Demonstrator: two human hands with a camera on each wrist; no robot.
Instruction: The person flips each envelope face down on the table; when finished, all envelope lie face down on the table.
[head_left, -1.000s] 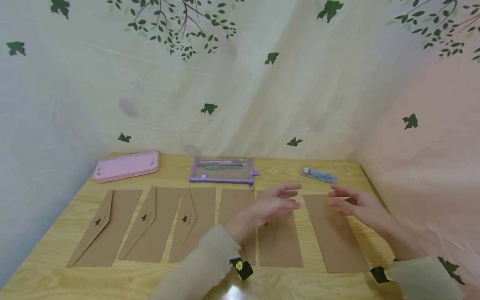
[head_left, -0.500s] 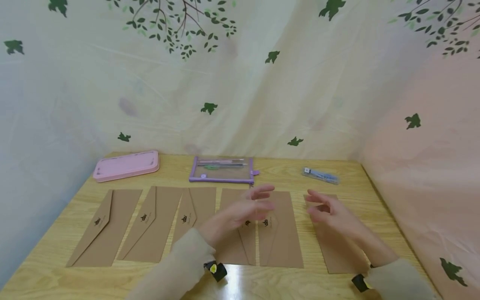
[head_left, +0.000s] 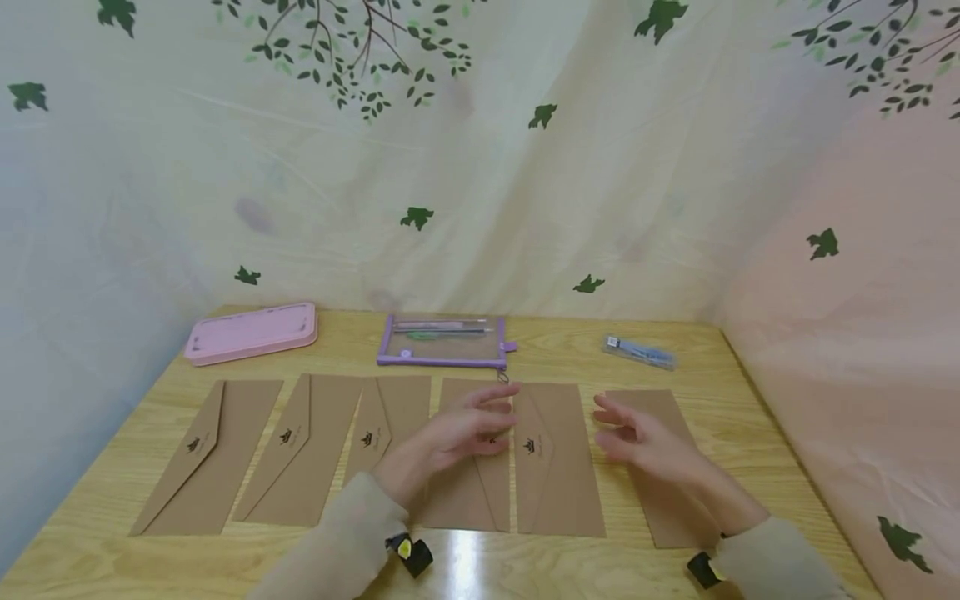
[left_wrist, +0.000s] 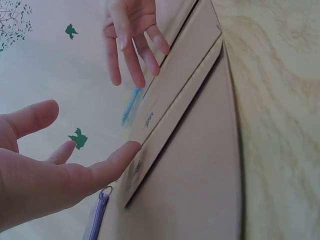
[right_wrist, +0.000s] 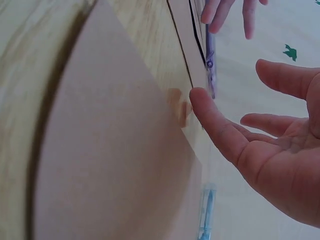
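Note:
In the head view my left hand [head_left: 450, 433] hovers over the fourth brown envelope [head_left: 465, 500] from the left, fingers extended and holding nothing. My right hand [head_left: 660, 446] is above the upper left part of the rightmost envelope [head_left: 660, 508], whose visible face shows no flap or print. Between the hands lies another envelope [head_left: 573, 467] with a crown print. The left wrist view shows the left hand [left_wrist: 65, 170] with its fingers spread above an envelope [left_wrist: 195, 175]. Relaxed fingers of the right hand [right_wrist: 270, 135] show beside the plain envelope [right_wrist: 110, 140] in the right wrist view.
Three more envelopes [head_left: 251, 458] [head_left: 322, 467] [head_left: 412, 417] lie at the left. Behind the row are a pink case [head_left: 253, 333], a clear purple-edged pouch [head_left: 444, 342] with pens, and a small blue item [head_left: 640, 352] in clear packaging. A patterned curtain [head_left: 480, 167] stands behind the table [head_left: 225, 567].
Both hands have moved left in the head view, the left one from over the fifth envelope to over the fourth. The envelopes have stayed in place.

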